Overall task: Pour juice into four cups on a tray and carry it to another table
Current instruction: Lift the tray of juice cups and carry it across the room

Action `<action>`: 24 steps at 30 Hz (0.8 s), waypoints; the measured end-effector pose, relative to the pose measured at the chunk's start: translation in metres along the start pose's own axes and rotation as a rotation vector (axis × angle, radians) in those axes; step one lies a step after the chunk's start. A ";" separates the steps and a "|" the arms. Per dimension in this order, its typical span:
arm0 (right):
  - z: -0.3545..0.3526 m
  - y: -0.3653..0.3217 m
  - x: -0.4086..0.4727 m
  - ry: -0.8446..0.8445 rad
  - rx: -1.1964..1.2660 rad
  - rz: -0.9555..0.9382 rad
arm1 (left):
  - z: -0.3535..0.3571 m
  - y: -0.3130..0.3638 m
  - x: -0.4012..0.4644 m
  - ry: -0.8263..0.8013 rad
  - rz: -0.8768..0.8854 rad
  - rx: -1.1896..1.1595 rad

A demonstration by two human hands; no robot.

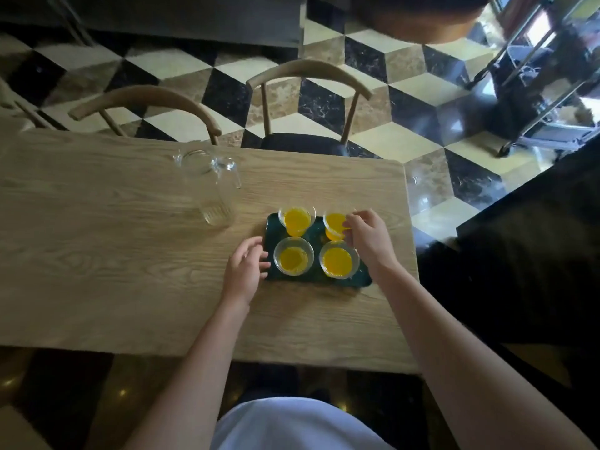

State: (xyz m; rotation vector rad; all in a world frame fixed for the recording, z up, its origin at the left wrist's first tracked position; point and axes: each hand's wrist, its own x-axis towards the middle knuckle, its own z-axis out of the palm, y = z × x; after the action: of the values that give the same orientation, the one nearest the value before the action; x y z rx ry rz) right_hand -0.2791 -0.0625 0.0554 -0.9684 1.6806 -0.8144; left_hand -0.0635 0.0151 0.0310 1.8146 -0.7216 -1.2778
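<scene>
A dark green tray [357, 282] lies on the wooden table [113, 254] near its right end. Several clear cups of orange juice stand on it: far left cup [296, 220], far right cup [334, 224], near left cup [293, 260], near right cup [337, 262]. My left hand [244, 271] rests at the tray's left edge, fingers curled against it. My right hand [368, 237] reaches over the tray's right side, its fingertips pinching the rim of the far right cup. An empty glass pitcher [211, 186] stands to the upper left of the tray.
Two wooden chairs [308, 92] stand along the table's far side. The table's right edge is just beyond the tray. A dark counter [535, 254] lies to the right, and a metal cart [535, 92] stands on the checkered floor.
</scene>
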 end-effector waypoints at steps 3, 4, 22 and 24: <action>-0.034 0.031 -0.026 0.038 0.066 0.053 | 0.008 -0.018 -0.023 -0.026 -0.044 0.032; -0.043 0.043 -0.034 0.047 0.096 0.073 | 0.011 -0.023 -0.029 -0.034 -0.053 0.043; -0.066 0.134 -0.038 0.092 0.025 0.282 | 0.008 -0.074 -0.006 0.012 -0.134 0.188; -0.059 0.131 -0.023 0.110 -0.047 0.274 | 0.008 -0.072 0.017 0.032 -0.134 0.223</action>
State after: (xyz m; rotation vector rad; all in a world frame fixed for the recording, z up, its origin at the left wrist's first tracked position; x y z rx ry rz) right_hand -0.3599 0.0215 -0.0311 -0.7142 1.8852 -0.6572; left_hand -0.0643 0.0376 -0.0397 2.0894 -0.7604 -1.2925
